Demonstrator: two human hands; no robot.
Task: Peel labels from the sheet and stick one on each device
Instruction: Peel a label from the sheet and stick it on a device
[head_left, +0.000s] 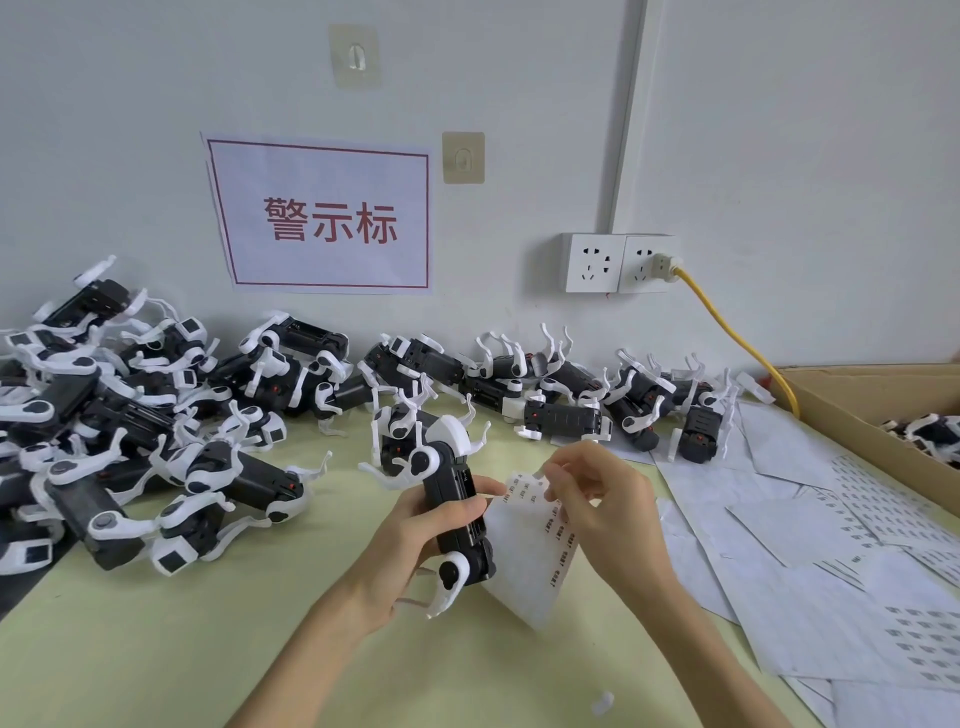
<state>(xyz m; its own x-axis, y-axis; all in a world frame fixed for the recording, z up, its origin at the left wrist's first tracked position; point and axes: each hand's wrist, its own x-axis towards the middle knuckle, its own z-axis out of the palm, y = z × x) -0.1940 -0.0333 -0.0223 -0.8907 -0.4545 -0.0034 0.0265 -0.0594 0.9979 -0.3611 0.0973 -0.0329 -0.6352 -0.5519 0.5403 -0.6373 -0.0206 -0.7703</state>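
Labelling looks barely begun from where I watch: my left hand (415, 540) grips one device (457, 514), my right hand (602, 499) pinches at the label sheet (524, 561), with heaps of devices (156, 415) waiting across the table (208, 649).

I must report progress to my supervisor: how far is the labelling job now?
Done: spent sheets lie to the right, and a cardboard box holds a few devices. In hand: the left hand grips one device while the right hand picks at the label sheet. Left: a big pile of devices, seemingly unlabelled.
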